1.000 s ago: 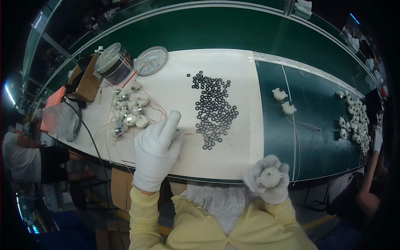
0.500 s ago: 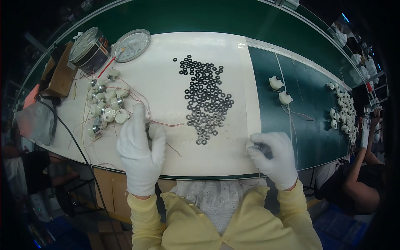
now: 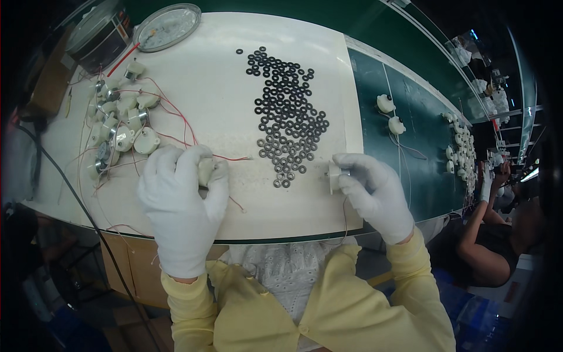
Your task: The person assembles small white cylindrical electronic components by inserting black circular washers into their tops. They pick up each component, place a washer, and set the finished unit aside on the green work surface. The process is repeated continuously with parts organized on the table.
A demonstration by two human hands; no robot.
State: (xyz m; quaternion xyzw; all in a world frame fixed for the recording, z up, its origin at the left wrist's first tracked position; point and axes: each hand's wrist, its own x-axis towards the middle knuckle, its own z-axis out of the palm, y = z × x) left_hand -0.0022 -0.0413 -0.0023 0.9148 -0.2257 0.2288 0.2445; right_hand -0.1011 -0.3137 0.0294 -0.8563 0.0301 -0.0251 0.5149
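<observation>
The white desk (image 3: 217,82) spreads widest before me, its curved front edge running just under both my wrists. On its right side lies a dark green section (image 3: 434,182), split by a thin pale line, the border with the white passing beneath my right hand. In the middle, a long patch of black rings (image 3: 287,111) runs away from me, and strips of white surface beside it and between it and the front edge give me room to move. To the left, a heap of wired motors (image 3: 123,138) sits close beyond my left fingers, red leads trailing out of it; a cluster of pale motors (image 3: 463,152) hugs the far right edge. A dark tub (image 3: 99,38) stands at the far left, with a round lid (image 3: 167,26) just beside it. My left grip (image 3: 182,205) is closed, thumb and fingers pinching a pale round piece (image 3: 205,171), mostly hidden, between the heap and the rings. My right grip (image 3: 378,188) pinches a flanged motor (image 3: 335,178) turned edge-on, over the white near the green border, a thin wire (image 3: 345,211) hanging from it toward the front edge. Smallest of all, a lone ring (image 3: 239,51) lies apart at the patch's far left corner.
</observation>
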